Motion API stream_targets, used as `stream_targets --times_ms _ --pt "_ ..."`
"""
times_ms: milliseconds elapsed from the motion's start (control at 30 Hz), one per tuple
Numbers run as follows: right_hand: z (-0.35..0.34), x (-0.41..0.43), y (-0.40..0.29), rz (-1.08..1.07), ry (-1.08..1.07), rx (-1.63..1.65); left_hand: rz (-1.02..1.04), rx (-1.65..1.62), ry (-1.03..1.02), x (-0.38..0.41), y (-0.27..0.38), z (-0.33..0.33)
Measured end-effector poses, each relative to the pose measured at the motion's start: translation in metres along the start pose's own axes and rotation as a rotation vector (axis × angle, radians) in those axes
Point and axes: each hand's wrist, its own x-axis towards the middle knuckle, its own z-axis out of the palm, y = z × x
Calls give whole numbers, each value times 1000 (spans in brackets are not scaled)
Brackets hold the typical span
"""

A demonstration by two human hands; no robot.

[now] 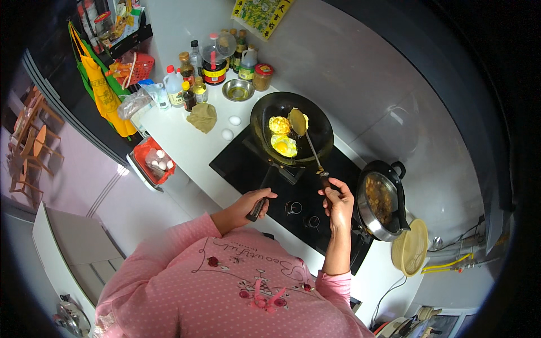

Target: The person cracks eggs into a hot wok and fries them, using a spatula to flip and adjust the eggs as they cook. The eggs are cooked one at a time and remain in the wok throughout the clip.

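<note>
My left hand [253,205] is closed around the dark handle of a black wok [312,107], which sits tilted over the far burner of the black glass cooktop [253,167]. In the wok lie a browned fried egg [279,125], a second fried egg with its yolk showing [283,145] and another, partly hidden under the spatula's head. My right hand [338,200] grips the wooden handle of the metal spatula [312,148]. Left of the wok, two white eggs [234,121] rest on the counter, near a folded cloth [202,118] and a steel bowl [238,90] holding yellowish liquid.
Sauce bottles [173,86] and a red-lidded jar [263,77] stand at the back left. A second pan [380,198] with brown food under a glass lid sits on the right of the cooktop, beside a yellowish basket [410,247]. A red-lined bin [146,171] holds eggshells below the counter's left edge.
</note>
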Motion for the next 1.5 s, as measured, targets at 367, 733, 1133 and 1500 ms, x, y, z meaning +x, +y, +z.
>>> stream_targets --times_ms 367,733,1133,1500 --pt "-23 -5 2 44 56 -79 4 71 11 5 -1 -7" --pt "-23 -18 -10 52 27 -45 19 106 48 -5 7 2" --pt "-31 -18 -8 128 22 282 45 -2 53 -2 -1 0" --pt "-24 1 -3 169 12 148 44 10 33 -3 0 0"
